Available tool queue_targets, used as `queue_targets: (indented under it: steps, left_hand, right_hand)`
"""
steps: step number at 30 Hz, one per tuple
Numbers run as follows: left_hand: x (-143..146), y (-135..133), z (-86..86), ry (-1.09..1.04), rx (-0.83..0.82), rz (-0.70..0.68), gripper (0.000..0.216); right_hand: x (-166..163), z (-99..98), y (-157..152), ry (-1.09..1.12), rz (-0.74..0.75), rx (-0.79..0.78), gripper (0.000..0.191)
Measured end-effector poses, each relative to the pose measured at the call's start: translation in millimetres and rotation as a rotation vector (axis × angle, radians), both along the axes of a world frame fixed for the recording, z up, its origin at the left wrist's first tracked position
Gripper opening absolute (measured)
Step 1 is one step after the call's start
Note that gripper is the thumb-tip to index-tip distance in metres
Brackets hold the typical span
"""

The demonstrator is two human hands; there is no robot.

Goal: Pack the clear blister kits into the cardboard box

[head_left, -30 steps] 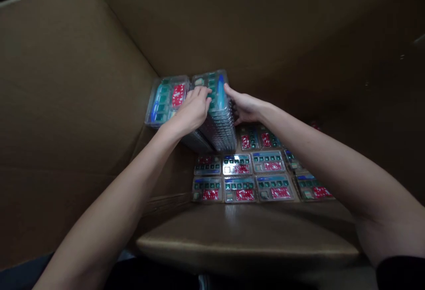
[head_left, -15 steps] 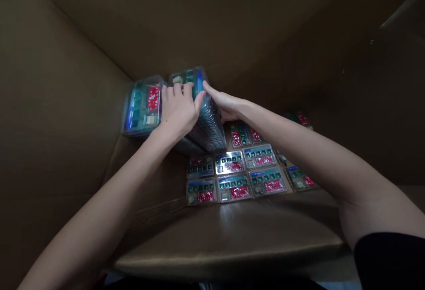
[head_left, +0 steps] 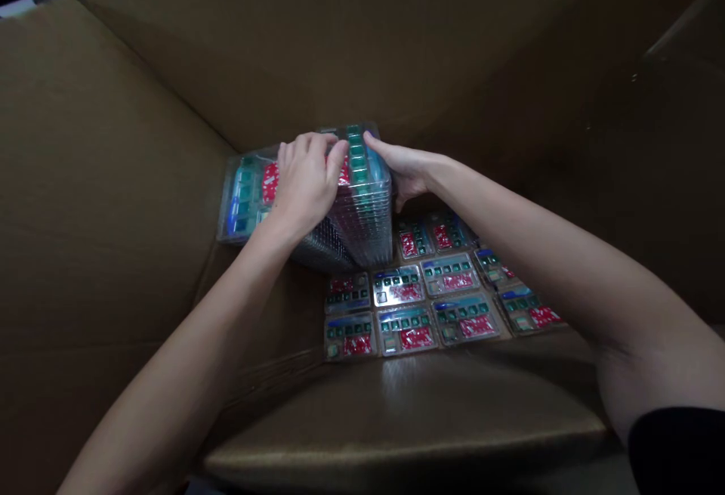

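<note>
A tall stack of clear plastic packs (head_left: 362, 211) stands between my hands, with green squares and a red piece showing in the top pack. My left hand (head_left: 309, 185) lies bent over its top left edge, thumb on top, some fingertips hidden. On the other side, my right hand (head_left: 411, 170) grips the stack's right face, thumb at the top edge and most fingers behind it. Close against its left is a second stack of the same packs (head_left: 243, 196), partly covered by my left hand.
We are inside a deep cardboard box; its back wall (head_left: 396, 41) rises behind the stacks and its left wall (head_left: 102, 177) stands beside them. More flat packs (head_left: 416, 338) lie in rows on the bottom. The near box edge (head_left: 396, 453) crosses below my forearms.
The view has shifted a little. Between my hands, the stack has turned slightly and now sits nearer upright against the left stack, more of its front showing. Both hands have stayed at it.
</note>
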State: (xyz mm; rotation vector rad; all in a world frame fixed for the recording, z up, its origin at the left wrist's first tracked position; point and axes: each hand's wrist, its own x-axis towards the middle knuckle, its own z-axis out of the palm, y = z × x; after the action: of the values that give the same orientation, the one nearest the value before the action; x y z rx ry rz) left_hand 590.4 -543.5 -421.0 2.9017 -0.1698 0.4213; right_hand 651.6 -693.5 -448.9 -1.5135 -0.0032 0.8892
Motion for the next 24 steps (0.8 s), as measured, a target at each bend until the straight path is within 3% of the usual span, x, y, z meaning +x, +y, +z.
queue_targets:
  steps: [7,9,13,17,20,24]
  left_hand:
    - [-6,4,26.0,-0.006,-0.03,-0.024,0.042]
    - [-5,3,22.2,-0.023,-0.028,-0.08,0.041]
    - [3,-3,-1.7,0.055,0.032,-0.22,0.049]
    - [10,-3,-14.1,0.184,0.095,-0.163,0.061]
    - [10,-2,-2.8,0.273,0.129,-0.07,0.068]
    - [11,-12,18.2,0.38,0.206,0.036,0.065]
  right_hand:
    - [4,0.8,-6,0.036,-0.022,-0.002,0.068]
    - [5,-1.9,-7,0.04,0.011,0.037,0.07]
    - [4,-4.3,-4,0.04,0.03,0.096,0.074]
    - [9,-10.4,-5,0.036,0.0,0.092,0.077]
    - [19,-32.3,-9,0.016,-0.014,0.061,0.069]
    - [19,-86.8,-12,0.088,-0.121,-0.303,0.04]
